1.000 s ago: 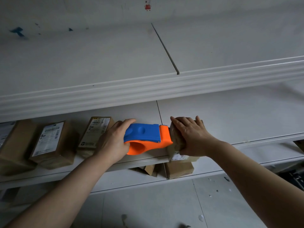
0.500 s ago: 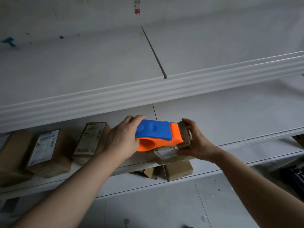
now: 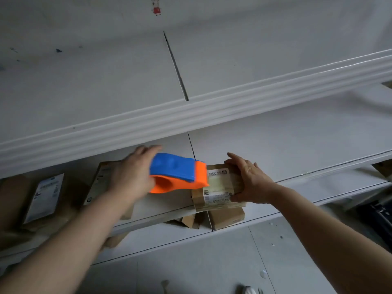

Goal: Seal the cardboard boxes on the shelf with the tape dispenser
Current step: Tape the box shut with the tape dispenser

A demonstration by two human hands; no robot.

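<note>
My left hand [image 3: 132, 177] grips a blue and orange tape dispenser [image 3: 178, 174], whose orange nose touches the left end of a small cardboard box [image 3: 218, 187]. That box lies label up at the front edge of the middle shelf [image 3: 165, 203]. My right hand [image 3: 247, 180] holds the box at its right end, fingers over the top and thumb at the near side. Two more labelled cardboard boxes [image 3: 45, 196] [image 3: 101, 179] lie further left on the same shelf, the nearer one partly hidden by my left hand.
A white upper shelf [image 3: 191, 115] overhangs the work spot. Below, a lower shelf [image 3: 265, 211] carries another brown box [image 3: 227, 217] and a folded one beside it. Grey floor tiles lie underneath, and a dark object sits at the far right.
The box has gone from standing on end to lying flat with its label up. My right hand shifted to its right end, and the dispenser slid off its top to its left end.
</note>
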